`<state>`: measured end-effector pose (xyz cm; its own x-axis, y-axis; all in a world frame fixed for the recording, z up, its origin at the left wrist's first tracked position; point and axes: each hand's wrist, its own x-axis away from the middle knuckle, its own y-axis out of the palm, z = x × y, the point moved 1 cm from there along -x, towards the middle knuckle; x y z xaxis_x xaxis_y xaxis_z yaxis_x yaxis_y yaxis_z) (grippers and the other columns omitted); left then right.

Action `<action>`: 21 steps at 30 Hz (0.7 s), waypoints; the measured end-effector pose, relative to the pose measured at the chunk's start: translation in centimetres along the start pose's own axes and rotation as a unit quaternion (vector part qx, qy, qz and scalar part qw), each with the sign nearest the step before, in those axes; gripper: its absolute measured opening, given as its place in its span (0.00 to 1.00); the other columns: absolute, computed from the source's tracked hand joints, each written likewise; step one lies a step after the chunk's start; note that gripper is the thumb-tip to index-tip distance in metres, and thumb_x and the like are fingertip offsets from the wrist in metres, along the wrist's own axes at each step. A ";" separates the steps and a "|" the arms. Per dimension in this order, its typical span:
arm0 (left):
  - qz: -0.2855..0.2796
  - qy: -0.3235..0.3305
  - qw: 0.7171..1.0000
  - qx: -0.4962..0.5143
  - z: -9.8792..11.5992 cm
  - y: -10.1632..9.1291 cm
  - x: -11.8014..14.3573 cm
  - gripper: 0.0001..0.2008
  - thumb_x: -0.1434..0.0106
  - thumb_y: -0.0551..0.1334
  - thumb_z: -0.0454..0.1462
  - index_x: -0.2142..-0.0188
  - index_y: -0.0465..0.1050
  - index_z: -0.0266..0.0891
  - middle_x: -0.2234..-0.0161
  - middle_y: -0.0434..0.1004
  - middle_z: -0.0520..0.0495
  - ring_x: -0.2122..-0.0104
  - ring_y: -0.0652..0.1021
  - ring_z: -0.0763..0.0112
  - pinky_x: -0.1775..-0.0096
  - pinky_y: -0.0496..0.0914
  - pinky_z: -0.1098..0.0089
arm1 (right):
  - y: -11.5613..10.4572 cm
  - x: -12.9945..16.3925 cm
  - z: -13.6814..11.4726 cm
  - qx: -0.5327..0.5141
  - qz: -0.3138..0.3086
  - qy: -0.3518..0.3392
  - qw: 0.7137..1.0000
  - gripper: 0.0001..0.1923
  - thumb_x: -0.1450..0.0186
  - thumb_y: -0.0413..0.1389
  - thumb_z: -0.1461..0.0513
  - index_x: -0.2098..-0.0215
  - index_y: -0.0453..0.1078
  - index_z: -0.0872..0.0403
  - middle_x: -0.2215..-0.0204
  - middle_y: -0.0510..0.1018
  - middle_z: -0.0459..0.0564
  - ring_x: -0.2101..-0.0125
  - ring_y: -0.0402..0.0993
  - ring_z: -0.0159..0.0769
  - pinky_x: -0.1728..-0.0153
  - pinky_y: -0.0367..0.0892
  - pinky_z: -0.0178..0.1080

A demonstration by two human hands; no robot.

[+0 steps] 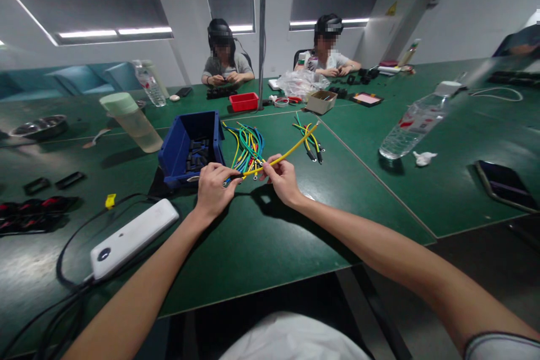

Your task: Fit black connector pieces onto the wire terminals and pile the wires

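Observation:
A yellow cable [291, 150] runs between my two hands, its free end pointing up to the right. My left hand [217, 190] pinches the cable's left end, where a black sleeve [236, 176] shows at the fingertips. My right hand [282, 180] is closed on the cable near its middle. Behind my hands lies a bundle of yellow, green and blue cables [248, 143] with metal ends. To the right is a smaller group of cables [312, 143] with black sleeves. A blue bin [169, 149] holding black pieces [198, 153] stands beside my left hand.
A white power bank [135, 239] with leads lies at left, near a tilted bottle [133, 124]. To the right are a water bottle [417, 121], crumpled tissue [424, 158] and phone [506, 185]. Across the table, two people work near a red tray [243, 102] and a box [320, 102].

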<state>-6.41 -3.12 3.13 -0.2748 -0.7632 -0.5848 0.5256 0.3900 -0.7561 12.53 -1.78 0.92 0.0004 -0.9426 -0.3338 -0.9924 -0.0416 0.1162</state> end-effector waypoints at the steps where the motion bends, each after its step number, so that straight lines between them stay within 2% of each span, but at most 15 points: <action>1: 0.000 0.001 1.000 0.000 0.0 0.0 0.0 0.06 0.42 0.63 0.38 0.65 0.77 0.43 0.67 0.79 0.48 0.61 0.70 0.60 0.56 0.62 0.59 | 0.0 0.0 0.0 0.003 -0.001 0.000 1.000 0.15 0.39 0.55 0.50 0.68 0.62 0.53 0.77 0.75 0.45 0.78 0.74 0.32 0.78 0.65 0.32; 21: 0.004 0.007 1.000 0.010 0.4 -0.1 0.1 0.06 0.41 0.62 0.39 0.65 0.77 0.44 0.67 0.79 0.48 0.61 0.70 0.60 0.56 0.62 0.57 | 0.2 0.2 0.1 0.007 -0.009 0.013 1.000 0.15 0.39 0.55 0.50 0.67 0.63 0.53 0.75 0.77 0.46 0.75 0.76 0.33 0.78 0.66 0.32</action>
<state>-6.14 -3.43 3.27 -0.2829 -0.7527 -0.5945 0.5440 0.3846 -0.7458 12.30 -1.93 0.78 0.0213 -0.9499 -0.3119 -0.9938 -0.0543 0.0975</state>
